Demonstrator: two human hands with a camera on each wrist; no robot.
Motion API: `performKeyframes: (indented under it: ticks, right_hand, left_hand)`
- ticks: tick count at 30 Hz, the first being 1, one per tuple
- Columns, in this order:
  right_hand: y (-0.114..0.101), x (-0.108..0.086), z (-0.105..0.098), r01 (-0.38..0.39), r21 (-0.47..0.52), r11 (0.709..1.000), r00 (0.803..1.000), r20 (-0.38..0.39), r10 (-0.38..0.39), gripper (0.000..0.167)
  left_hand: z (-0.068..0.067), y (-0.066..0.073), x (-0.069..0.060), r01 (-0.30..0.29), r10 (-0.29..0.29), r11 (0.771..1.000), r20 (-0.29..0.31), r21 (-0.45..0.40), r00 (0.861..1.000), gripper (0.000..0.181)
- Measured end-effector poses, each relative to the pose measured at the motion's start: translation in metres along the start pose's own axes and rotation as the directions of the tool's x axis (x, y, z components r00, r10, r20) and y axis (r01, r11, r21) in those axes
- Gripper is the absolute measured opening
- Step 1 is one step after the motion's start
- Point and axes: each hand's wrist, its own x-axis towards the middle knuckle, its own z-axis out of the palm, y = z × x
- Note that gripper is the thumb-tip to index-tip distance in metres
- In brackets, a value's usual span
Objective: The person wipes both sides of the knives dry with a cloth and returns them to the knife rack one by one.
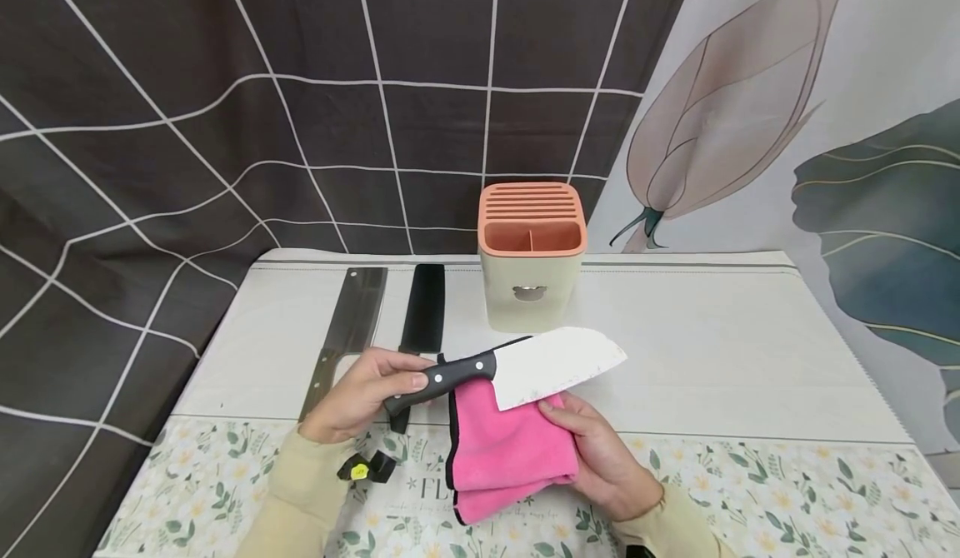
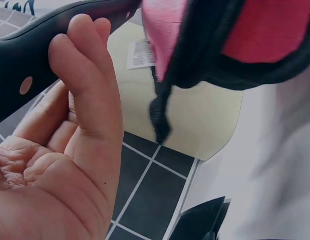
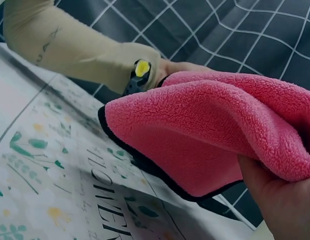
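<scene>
In the head view the left hand (image 1: 367,391) pinches the black handle (image 1: 450,375) of a wide knife, its pale blade (image 1: 555,362) pointing right. Below and against the blade, the right hand (image 1: 603,458) grips a folded pink cloth (image 1: 510,450) with black edging. The left wrist view shows the left hand's fingers (image 2: 87,70) against the dark handle (image 2: 24,60), with the cloth (image 2: 165,30) beside it. Pink fleece (image 3: 205,120) fills much of the right wrist view, the right hand (image 3: 280,200) holding it from below.
A cream knife block (image 1: 528,291) with an orange top stands at the back middle. Left of it a cleaver (image 1: 360,308) and a black-bladed knife (image 1: 425,308) lie on the table (image 1: 712,358). A dark grid-patterned curtain (image 1: 315,125) hangs behind.
</scene>
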Motion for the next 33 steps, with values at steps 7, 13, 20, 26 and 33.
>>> performKeyframes:
  ticks: [7, 13, 20, 26, 33]
  right_hand:
    - [-0.0003, -0.0017, -0.0014, -0.018, 0.007, 1.000, 0.999, -0.029, 0.019, 0.034]
    - [-0.0009, -0.0028, -0.0039, -0.026, 0.005, 1.000, 1.000, -0.015, 0.026, 0.036]
    - [-0.0019, -0.0036, -0.0052, -0.034, 0.007, 0.999, 0.999, -0.024, 0.034, 0.034]
    - [-0.0029, -0.0045, -0.0078, -0.023, -0.008, 1.000, 1.000, -0.010, 0.023, 0.034]
    - [-0.0077, -0.0067, -0.0096, -0.021, 0.018, 1.000, 1.000, -0.016, 0.021, 0.036]
  left_hand:
    - [-0.0015, -0.0038, 0.0005, 0.013, -0.013, 0.999, -0.003, 0.035, 1.000, 0.027]
    - [-0.0010, -0.0022, 0.0008, 0.042, -0.038, 0.991, -0.036, 0.129, 0.999, 0.037]
    - [-0.0014, -0.0009, 0.0000, 0.056, -0.050, 0.984, -0.034, 0.170, 0.998, 0.037]
    - [-0.0008, -0.0002, -0.0009, 0.063, -0.059, 0.986, -0.031, 0.155, 0.998, 0.037]
    - [-0.0019, 0.0004, -0.0030, 0.064, -0.061, 0.989, -0.032, 0.131, 0.998, 0.037]
